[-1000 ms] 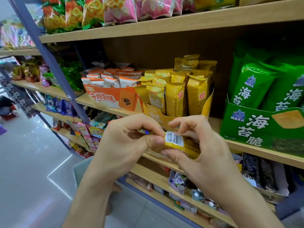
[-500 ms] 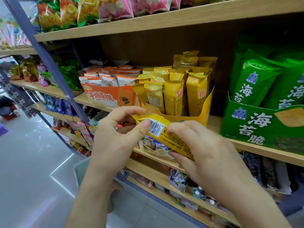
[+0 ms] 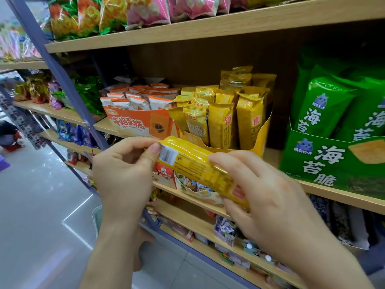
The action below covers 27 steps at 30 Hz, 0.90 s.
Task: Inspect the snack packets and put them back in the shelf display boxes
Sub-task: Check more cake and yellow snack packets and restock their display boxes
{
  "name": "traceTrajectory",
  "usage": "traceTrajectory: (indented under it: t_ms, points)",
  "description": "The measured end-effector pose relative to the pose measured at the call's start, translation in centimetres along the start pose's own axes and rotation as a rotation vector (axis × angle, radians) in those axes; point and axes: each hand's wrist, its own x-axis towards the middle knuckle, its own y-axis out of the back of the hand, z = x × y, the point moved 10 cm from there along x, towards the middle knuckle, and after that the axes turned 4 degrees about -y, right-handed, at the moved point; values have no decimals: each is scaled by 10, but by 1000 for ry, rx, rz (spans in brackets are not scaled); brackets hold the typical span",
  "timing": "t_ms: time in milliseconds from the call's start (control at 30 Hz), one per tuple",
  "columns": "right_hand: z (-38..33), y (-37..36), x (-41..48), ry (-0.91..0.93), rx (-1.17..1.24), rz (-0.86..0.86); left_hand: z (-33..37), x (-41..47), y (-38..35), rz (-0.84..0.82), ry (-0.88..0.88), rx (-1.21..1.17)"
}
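Head view: I see the yellow snack packet (image 3: 193, 161) held slanted just in front of the yellow display box (image 3: 261, 140) on the shelf (image 3: 333, 197), the left hand (image 3: 123, 174) pinching its top end, the right hand (image 3: 266, 195) curled round its lower end.

The wooden shelf (image 3: 273, 157) across mid-frame carries three display boxes side by side: an orange box (image 3: 133, 124) centre-left, a yellow box (image 3: 260, 140) centre, a green box (image 3: 333, 161) right, each holding upright packets (image 3: 220, 126).
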Motion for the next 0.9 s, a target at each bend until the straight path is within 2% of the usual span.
traceTrajectory:
  t_ms: [133,267,367,433,533,633,900]
  points:
    - [8,17,0,12,136,74,-32,4,9,60,167,-126]
    - [10,22,1,36,210,141,-39,0,0,19,186,-113]
    - [21,21,2,-38,318,165,-22,-3,-8,-64,11,59]
    - [29,22,3,-119,446,175,-4,-10,-21,-172,-171,183]
    - [42,24,2,-234,639,195,4,-23,-41,-317,-348,311]
    - [46,22,1,-276,683,178,8,-25,-39,-285,-461,408]
    - [49,15,1,-326,773,187,36,-53,-57,-265,-617,273]
